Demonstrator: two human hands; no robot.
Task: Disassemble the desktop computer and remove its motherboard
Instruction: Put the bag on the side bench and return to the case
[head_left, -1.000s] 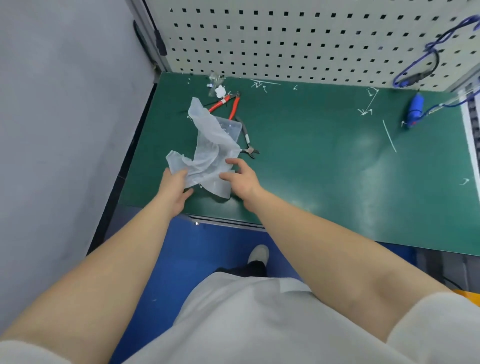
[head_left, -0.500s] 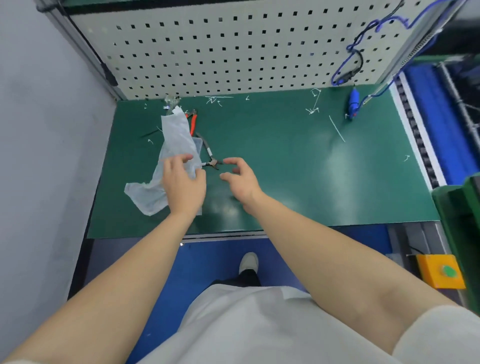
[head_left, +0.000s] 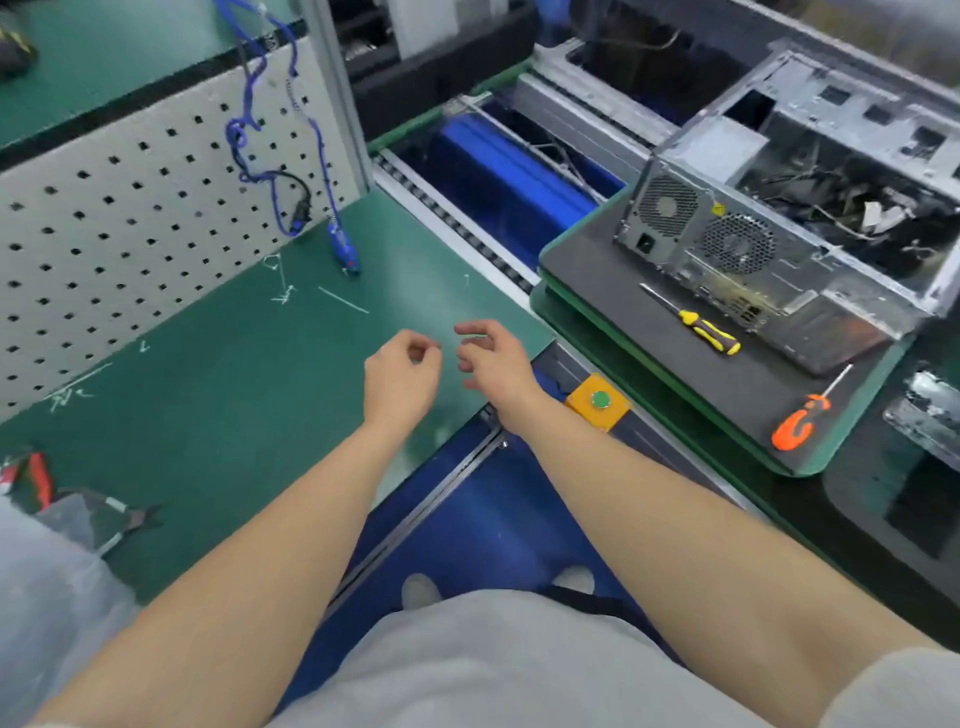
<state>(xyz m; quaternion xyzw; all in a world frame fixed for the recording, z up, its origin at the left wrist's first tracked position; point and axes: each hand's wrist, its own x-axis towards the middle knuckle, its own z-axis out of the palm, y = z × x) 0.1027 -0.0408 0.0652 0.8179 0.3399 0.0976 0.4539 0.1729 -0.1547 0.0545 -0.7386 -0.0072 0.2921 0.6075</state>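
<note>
Desktop computer (head_left: 779, 234) is set on the tray (head_left: 582, 260) right of the table (head_left: 234, 389), side open, cabling inside; motherboard judged not yet removed. Left grip (head_left: 402, 379) and right grip (head_left: 496, 364) are loosely curled, nothing held, over the table.

Head view — down over near bench (head_left: 218, 395)
</note>
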